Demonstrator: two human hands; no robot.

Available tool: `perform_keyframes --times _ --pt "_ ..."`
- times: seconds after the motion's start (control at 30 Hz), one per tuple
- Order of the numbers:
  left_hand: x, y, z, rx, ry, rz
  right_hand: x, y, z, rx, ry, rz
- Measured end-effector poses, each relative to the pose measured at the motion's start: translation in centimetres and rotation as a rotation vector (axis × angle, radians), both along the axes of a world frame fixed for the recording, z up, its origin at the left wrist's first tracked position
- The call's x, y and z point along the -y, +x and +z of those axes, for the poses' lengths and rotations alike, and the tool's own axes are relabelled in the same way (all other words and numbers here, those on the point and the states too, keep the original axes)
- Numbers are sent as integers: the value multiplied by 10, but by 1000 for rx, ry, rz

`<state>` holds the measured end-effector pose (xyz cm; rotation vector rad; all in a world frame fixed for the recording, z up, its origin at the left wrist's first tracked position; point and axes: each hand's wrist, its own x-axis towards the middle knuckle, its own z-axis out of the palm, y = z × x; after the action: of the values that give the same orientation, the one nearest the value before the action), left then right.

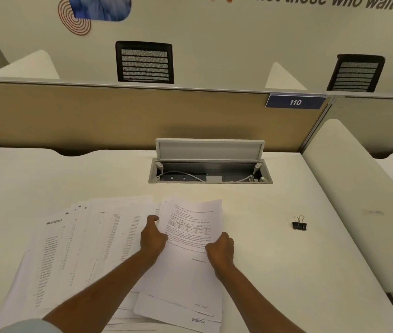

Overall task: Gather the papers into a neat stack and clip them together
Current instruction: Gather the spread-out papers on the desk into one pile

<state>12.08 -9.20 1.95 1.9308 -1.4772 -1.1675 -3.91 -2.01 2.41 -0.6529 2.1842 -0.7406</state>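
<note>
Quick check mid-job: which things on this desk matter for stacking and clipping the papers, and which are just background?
For the job:
- held sheets, gripped by left hand and right hand
- fanned-out papers to the left
- binder clip, alone on the desk to the right

Just lying about:
- open cable box in the desk
- number plate 110
- chairs behind the partition

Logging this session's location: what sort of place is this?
Most likely an open-plan office workstation: a partition with a desk number plate "110", an open cable box set in the white desk, and mesh office chairs beyond.
</note>
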Motion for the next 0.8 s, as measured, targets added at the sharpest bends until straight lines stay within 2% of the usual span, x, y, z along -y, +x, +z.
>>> perform_keyframes --times 0.13,0.3,0.37,0.47,0.53,0.67,0.8 --pt "3 5 0 -35 57 65 1 7 1 5 -4 8" --pt "6 20 3 84 10 41 7 20 10 -161 133 100" --pt "6 26 4 177 -24 12 8 29 12 -209 167 134" --pt "6 31 4 422 7 -53 9 39 13 -237 183 155" --pt "6 31 8 475 53 -78 9 43 13 -219 170 149" --pt "8 32 11 457 68 -72 9 45 17 -170 142 133" --pt "12 43 6 264 14 -11 7 42 16 -112 89 105"
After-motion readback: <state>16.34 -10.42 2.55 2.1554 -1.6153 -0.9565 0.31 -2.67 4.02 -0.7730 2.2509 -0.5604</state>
